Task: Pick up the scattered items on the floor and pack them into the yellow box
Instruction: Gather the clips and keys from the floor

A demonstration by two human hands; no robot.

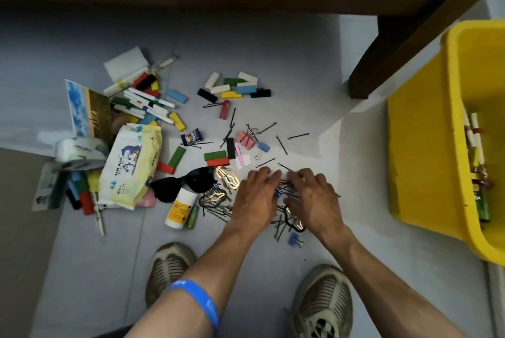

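Both hands down on heap of thin black metal hairpins [284, 187] — left hand [255, 195] and right hand [314, 195] with fingers curled, raking pins together. Yellow plastic box [426, 162] at right holds few items; most clutter — coloured wooden blocks [235, 89], white marker pens [147, 100], baby-wipes pack [131, 165] — not yet packed.

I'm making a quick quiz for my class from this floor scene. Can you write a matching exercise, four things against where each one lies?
Things:
1. sunglasses
2. baby wipes pack
3. yellow box
4. pile of black hairpins

Places:
A. at the right edge of the view, some items already inside
B. under both hands
C. left of the sunglasses, beside the green and red blocks
D. just above the white bottle with the yellow label

Pairs: 1-D, 2-C, 3-A, 4-B

The left hand and right hand rest on the pins.
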